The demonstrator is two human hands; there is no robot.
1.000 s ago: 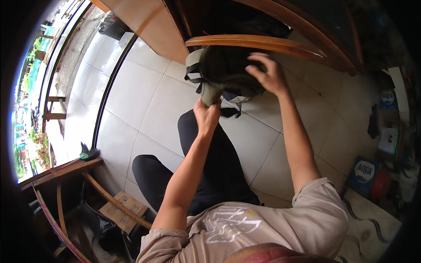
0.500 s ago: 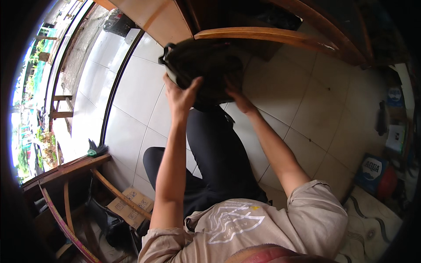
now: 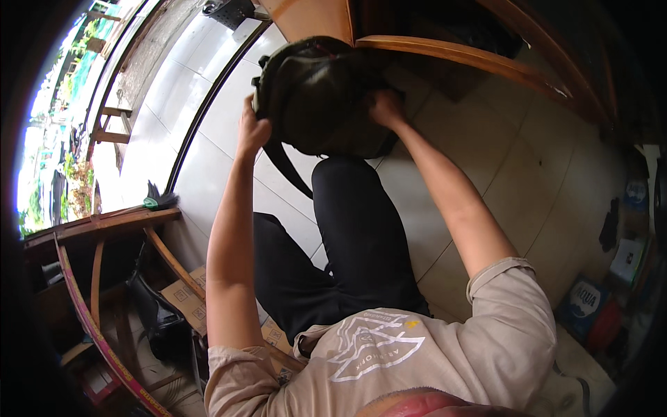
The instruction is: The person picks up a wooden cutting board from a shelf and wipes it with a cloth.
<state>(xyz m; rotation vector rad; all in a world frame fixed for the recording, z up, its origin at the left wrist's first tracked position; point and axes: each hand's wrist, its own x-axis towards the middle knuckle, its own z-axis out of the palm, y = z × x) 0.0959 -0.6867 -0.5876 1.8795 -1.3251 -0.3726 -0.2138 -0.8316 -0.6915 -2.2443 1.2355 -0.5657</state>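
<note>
A dark olive backpack (image 3: 323, 97) is held up in front of my knee, its lower edge close to my thigh. A dark strap (image 3: 288, 170) hangs down from its left side. My left hand (image 3: 253, 128) is closed on the bag's left edge, thumb toward me and the other fingers partly hidden. On the right side of the bag, my right hand (image 3: 387, 109) is closed with bent fingers on the dark fabric. Its fingertips are lost in shadow, so exactly what part they grip does not show.
Beyond the bag stands a wooden cabinet with a curved rail (image 3: 451, 55). A wooden rack (image 3: 104, 226) holds a black bag (image 3: 156, 316) and a cardboard box (image 3: 184, 299) at lower left. Blue boxes (image 3: 583, 306) sit at the right, and a doorway opens left.
The backpack has turned to show more of its rounded face, and its strap now hangs free. My left hand has moved left along its edge; my right hand has risen and closed on the fabric.
</note>
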